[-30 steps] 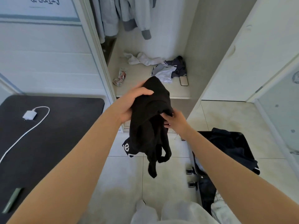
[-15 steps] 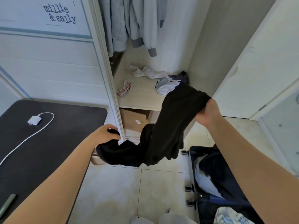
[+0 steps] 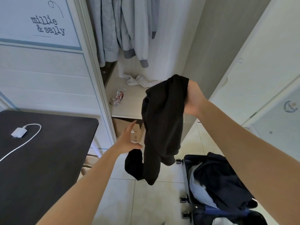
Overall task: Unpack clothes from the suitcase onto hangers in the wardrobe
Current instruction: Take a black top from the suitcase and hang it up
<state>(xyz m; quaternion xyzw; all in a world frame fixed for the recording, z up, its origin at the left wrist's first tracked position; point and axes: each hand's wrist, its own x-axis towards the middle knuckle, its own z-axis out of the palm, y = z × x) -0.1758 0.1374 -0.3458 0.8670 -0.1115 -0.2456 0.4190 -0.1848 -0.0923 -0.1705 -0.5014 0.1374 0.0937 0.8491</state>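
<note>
The black garment hangs in the air in front of the open wardrobe, bunched at its top and dangling down in a long fold, with one end curling up into a dark lump at the lower left. The right hand grips the bunched top edge, fingers curled into the cloth. The left hand is lower and to the left of the garment, fingers straight and spread, holding nothing; its thumb sits just above the curled lower end, and I cannot tell whether it touches.

Below and to the right, the suitcase lies open on the tiled floor, with dark navy clothing heaped inside over something pale blue. Behind the garment, pale grey-blue tops hang in the wardrobe. On its shelf lie white socks and a crumpled wrapper, and a cardboard box sits beneath. To the left, a dark tabletop carries a white charger with its cable trailing.
</note>
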